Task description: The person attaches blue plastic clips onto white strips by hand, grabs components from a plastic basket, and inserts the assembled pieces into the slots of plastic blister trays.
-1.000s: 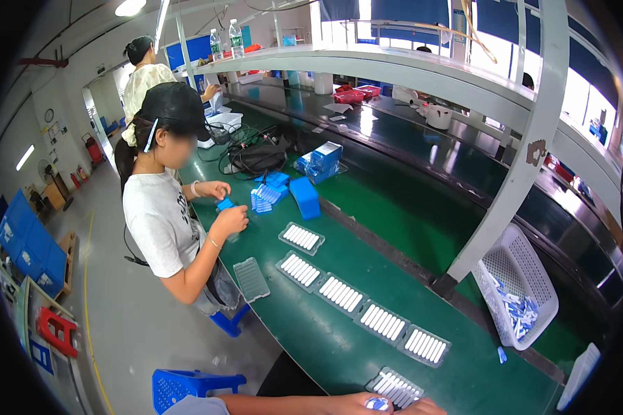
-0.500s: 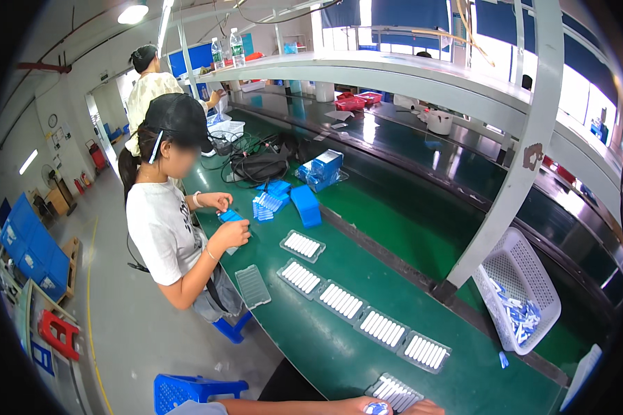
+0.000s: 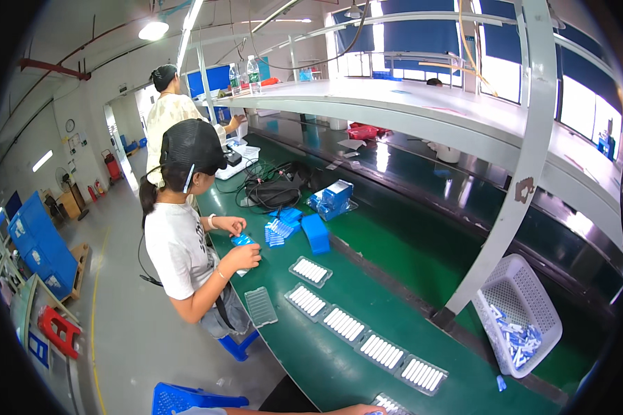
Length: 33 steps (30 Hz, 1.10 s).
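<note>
At the lower edge my left hand [image 3: 357,409] shows only in part, its fingers mostly cut off. A bit of small blue-and-white pieces [image 3: 375,413] shows in its grasp. Right beside it lies a clear plastic tray [image 3: 392,404] with white sticks, cut by the picture's edge. My right hand is out of view. Farther along the green table [image 3: 311,366], several clear trays [image 3: 382,351] filled with white sticks lie in a slanting row. One clear tray [image 3: 260,306] without sticks rests near the table's left edge.
A co-worker [image 3: 187,235] on the left handles a blue packet [image 3: 242,240], near blue boxes [image 3: 315,232] and black cables [image 3: 273,187]. A white basket [image 3: 512,290] of blue-and-white pieces leans at right, beyond a shelf post [image 3: 505,207]. A blue stool [image 3: 187,400] stands below.
The view has tilted up, so the scene sits lower. My right hand has left the picture, and my left hand and the nearest tray are now mostly cut off.
</note>
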Motion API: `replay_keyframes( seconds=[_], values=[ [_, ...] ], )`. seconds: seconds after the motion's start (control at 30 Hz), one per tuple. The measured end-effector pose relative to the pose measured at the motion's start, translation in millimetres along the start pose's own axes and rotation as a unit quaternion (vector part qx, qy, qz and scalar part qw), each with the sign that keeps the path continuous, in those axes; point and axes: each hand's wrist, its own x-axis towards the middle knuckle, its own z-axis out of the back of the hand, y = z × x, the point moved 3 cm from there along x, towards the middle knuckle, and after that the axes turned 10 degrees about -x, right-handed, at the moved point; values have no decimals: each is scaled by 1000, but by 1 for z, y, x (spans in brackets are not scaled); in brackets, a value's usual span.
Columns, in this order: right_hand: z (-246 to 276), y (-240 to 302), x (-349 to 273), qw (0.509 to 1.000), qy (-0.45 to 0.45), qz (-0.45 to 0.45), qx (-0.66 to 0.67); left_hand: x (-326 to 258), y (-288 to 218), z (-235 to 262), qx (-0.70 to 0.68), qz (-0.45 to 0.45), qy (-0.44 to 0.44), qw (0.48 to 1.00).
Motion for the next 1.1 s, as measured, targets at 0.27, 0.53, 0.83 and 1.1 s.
replay_keyframes(
  seconds=[0.27,0.53,0.83,1.1],
  values=[
    [14,2,0,997,-73,4,-12,16,-14,-10,51,-32,9,998],
    [21,4,0,995,-80,25,-51,24,-3,-13,2,-28,28,999],
    [17,4,1,996,-59,22,-64,19,4,-6,-18,4,34,999],
    [13,3,3,996,-40,-77,-19,10,-24,-16,102,-45,-2,994]
  ],
)
